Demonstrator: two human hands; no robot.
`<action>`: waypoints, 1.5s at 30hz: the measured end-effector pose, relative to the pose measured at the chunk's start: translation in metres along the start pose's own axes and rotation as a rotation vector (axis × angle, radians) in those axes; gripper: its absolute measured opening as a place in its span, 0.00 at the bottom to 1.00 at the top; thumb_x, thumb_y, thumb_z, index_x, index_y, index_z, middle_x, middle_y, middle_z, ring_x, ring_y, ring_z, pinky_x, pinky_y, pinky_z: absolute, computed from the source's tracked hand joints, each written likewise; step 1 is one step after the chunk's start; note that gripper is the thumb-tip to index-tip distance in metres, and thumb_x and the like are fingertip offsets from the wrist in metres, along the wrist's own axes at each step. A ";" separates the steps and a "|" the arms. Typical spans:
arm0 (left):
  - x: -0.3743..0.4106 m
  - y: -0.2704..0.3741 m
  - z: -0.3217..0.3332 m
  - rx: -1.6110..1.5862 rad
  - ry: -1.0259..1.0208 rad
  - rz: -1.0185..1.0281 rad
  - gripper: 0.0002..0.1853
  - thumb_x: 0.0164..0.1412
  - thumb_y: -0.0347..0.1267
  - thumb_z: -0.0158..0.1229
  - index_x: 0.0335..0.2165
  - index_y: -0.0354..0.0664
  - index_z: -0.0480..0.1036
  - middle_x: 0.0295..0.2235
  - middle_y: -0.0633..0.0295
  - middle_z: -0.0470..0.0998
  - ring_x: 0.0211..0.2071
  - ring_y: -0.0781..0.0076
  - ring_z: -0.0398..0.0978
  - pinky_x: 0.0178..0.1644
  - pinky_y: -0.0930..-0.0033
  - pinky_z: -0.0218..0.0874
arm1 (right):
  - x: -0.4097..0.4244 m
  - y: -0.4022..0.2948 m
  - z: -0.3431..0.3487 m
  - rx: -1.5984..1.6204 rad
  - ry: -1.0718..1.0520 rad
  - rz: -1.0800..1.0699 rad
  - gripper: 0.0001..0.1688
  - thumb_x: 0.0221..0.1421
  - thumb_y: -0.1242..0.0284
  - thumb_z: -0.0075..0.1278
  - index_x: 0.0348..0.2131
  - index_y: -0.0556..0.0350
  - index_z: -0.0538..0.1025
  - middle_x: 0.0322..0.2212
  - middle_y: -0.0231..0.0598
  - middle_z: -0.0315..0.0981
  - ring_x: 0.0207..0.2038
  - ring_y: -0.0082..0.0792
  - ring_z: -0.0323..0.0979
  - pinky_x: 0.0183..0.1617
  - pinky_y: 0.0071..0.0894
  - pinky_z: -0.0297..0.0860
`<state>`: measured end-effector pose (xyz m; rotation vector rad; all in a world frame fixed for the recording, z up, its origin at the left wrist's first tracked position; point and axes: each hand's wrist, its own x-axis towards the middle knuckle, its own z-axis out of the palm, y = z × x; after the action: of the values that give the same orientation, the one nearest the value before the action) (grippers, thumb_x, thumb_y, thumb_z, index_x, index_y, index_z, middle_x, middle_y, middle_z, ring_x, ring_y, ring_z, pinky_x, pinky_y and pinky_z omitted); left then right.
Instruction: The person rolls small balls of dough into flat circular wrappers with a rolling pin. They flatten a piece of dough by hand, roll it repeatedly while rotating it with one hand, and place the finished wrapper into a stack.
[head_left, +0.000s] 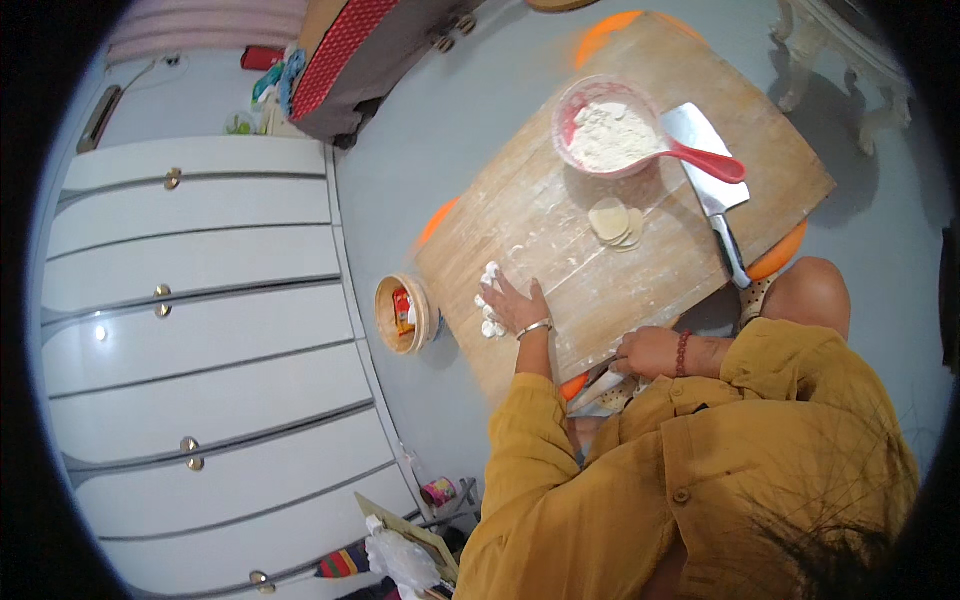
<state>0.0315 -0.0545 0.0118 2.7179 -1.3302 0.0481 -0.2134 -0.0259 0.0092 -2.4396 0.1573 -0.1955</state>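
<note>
My left hand (514, 302), fingers spread, reaches onto several small white dough pieces (490, 328) at the left end of a floured wooden board (525, 202). At the board's near edge is my right hand (646, 352), its fingers curled around something pale that is mostly hidden. A few thin round dough wrappers (609, 220) lie overlapping near the middle of the board. Beyond them stands a pinkish bowl of flour (611, 139) with a red-handled scoop (705, 161) resting over its rim. To the right of the bowl lies a cleaver (705, 180), its black handle over the board's edge.
Orange rounded edges (781, 253) show under the board. A round tub (407, 319) with a red packet inside stands on the floor left of the board. White cabinets (217, 315) line the left side. Pale carved furniture legs (806, 71) stand at the upper right.
</note>
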 end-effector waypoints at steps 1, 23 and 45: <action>-0.003 -0.012 0.000 0.064 -0.050 -0.058 0.41 0.49 0.47 0.55 0.57 0.43 0.50 0.59 0.40 0.43 0.61 0.47 0.40 0.60 0.44 0.32 | 0.002 0.000 0.003 -0.005 0.004 -0.010 0.12 0.46 0.67 0.45 0.31 0.51 0.75 0.28 0.40 0.71 0.36 0.42 0.70 0.36 0.40 0.67; -0.052 -0.075 0.022 -0.190 -0.252 0.213 0.36 0.53 0.40 0.50 0.53 0.25 0.52 0.57 0.39 0.49 0.58 0.46 0.48 0.62 0.61 0.39 | 0.002 -0.006 0.018 -0.060 -0.097 -0.040 0.17 0.45 0.71 0.45 0.38 0.51 0.75 0.30 0.41 0.71 0.36 0.42 0.70 0.36 0.37 0.69; -0.125 -0.048 -0.005 -0.203 -0.225 0.264 0.44 0.50 0.47 0.51 0.58 0.36 0.45 0.60 0.46 0.41 0.61 0.46 0.36 0.58 0.38 0.29 | 0.042 0.025 -0.016 -0.190 0.300 0.034 0.14 0.44 0.71 0.49 0.35 0.48 0.73 0.28 0.33 0.71 0.36 0.37 0.68 0.42 0.40 0.62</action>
<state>-0.0073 0.0734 0.0030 2.4209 -1.6462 -0.3599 -0.1769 -0.0617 0.0090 -2.5804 0.3635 -0.5548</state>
